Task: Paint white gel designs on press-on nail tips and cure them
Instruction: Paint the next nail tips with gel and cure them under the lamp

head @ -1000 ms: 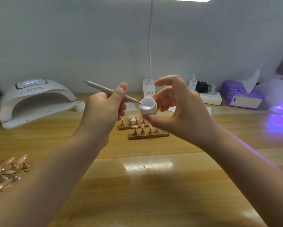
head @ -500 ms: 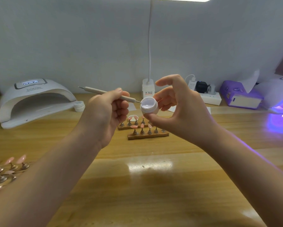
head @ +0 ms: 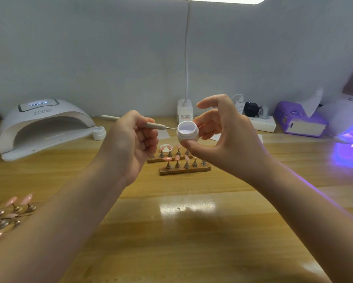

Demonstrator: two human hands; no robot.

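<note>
Holding an open gel jar (head: 187,132) of white gel at frame centre, the right hand (head: 225,137) pinches it; the left hand (head: 130,146) grips a dotting tool (head: 155,125), tip at the rim, above pink nail tips (head: 176,157) on the counter (head: 192,231).

Two bare forearms enter from the lower left and lower right of the frame, with no sleeves reaching into view. The left hand (head: 130,146) and the right hand (head: 228,137) wear no gloves, rings, bracelets or watch. The nails that show on the fingers (head: 204,104) are short and unpainted.
</note>
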